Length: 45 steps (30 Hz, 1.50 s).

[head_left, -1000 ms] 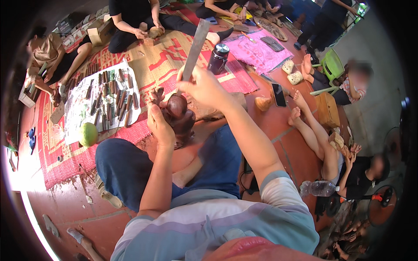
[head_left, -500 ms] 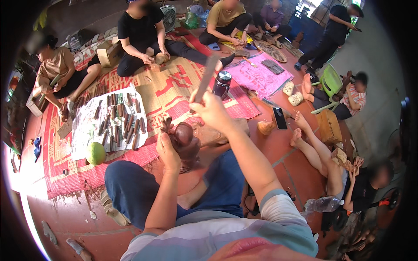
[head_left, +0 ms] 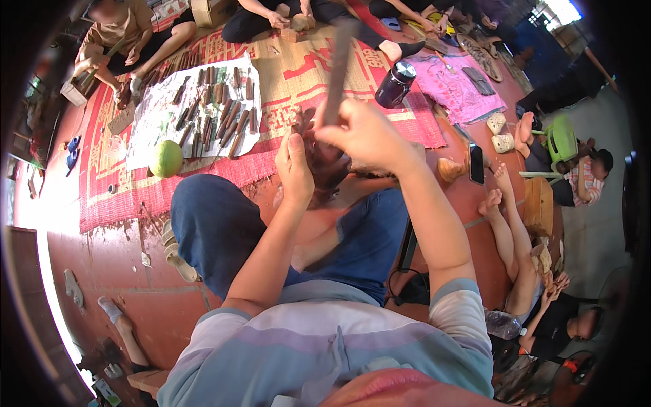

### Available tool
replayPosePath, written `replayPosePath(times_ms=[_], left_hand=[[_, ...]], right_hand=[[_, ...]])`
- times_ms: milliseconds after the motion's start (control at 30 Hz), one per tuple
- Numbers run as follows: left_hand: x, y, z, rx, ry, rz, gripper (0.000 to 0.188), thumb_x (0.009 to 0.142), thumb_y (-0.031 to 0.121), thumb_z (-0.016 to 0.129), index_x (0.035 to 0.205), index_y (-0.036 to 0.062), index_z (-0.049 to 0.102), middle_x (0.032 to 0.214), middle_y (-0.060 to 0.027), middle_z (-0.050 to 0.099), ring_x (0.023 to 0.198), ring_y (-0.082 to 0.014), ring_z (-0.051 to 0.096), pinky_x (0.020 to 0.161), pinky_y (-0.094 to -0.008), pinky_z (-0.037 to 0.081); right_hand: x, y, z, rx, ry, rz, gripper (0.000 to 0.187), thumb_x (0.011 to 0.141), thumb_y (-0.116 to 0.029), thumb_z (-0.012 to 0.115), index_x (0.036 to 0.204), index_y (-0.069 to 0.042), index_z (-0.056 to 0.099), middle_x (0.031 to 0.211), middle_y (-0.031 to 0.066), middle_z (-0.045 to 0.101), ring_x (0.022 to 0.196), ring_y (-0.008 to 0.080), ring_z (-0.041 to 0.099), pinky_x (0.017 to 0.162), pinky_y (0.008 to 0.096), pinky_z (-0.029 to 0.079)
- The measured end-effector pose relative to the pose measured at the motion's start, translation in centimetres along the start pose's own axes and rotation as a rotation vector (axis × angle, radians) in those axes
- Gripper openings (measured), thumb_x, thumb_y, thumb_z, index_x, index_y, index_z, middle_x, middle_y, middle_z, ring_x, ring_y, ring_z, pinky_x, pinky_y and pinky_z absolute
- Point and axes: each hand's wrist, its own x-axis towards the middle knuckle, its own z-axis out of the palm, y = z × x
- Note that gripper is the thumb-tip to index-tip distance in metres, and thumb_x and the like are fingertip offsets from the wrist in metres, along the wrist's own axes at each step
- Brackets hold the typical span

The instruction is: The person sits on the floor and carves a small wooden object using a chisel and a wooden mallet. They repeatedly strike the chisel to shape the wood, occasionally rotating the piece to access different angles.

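Between my knees stands a dark reddish-brown carved wooden figure (head_left: 331, 169) with rounded forms. My left hand (head_left: 294, 173) is closed on its left side, thumb pointing up. My right hand (head_left: 366, 134) grips the lower end of a long flat brown bar (head_left: 338, 74), which points up and away and is blurred at its tip. This hand is right over the top of the figure and hides part of it. Whether the bar touches the wood cannot be seen.
Many dark-handled carving tools (head_left: 224, 115) lie on a white sheet (head_left: 146, 146) beside a green round fruit (head_left: 165, 159). A dark flask (head_left: 396, 85) stands on the red-and-yellow mat (head_left: 291, 88). A phone (head_left: 477, 164) leans at right. Other people sit around, one with legs stretched nearby.
The view has tipped, so the surroundings sit higher in it. My right hand, with the bar, has come from above and right of the figure to over it. My left hand keeps its hold.
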Motion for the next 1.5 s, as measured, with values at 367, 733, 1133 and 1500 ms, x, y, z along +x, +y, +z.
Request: replayPosePath(times_ms=[367,733,1133,1500], left_hand=[[-0.2,-0.4,0.6,-0.025,-0.040,0.000,0.055,0.098,0.040,0.032,0.128,-0.0039,0.044,0.125,-0.0135,0.052,0.104,-0.0177,0.052,0.090,-0.0304,0.040],[-0.6,0.0,0.6,-0.024,-0.010,-0.011,0.041,0.094,0.035,0.048,0.107,-0.0025,0.056,0.090,-0.0067,0.059,0.085,-0.0130,0.055,0.077,-0.0273,0.045],[-2.6,3.7,3.0,0.834,-0.260,0.565,0.065,0.074,0.007,0.061,0.134,0.0040,0.037,0.141,-0.0255,0.024,0.129,-0.0464,0.025,0.104,-0.0541,0.024],[-2.3,11.6,6.8,0.726,-0.886,0.090,0.076,0.078,0.009,0.063,0.141,0.0018,0.021,0.112,-0.0213,0.059,0.107,-0.0337,0.057,0.091,-0.0440,0.042]], right_hand=[[1.1,1.1,0.0,-0.087,0.002,-0.036,0.012,0.079,-0.010,0.063,0.084,-0.002,0.055,0.074,0.0039,0.059,0.066,0.0119,0.057,0.058,0.0260,0.046],[3.1,6.4,-2.1,0.394,0.197,0.251,0.006,0.086,-0.001,0.052,0.087,-0.006,0.051,0.076,0.0008,0.054,0.065,0.0085,0.056,0.055,0.0201,0.045],[-12.7,21.6,5.3,0.857,0.559,0.588,0.023,0.087,-0.015,0.059,0.107,-0.008,0.052,0.094,0.0054,0.058,0.079,0.0194,0.062,0.068,0.0290,0.053],[-18.1,24.9,10.7,1.118,0.904,0.569,0.018,0.087,-0.012,0.057,0.099,0.001,0.054,0.091,0.0127,0.059,0.080,0.0226,0.064,0.071,0.0330,0.054]])
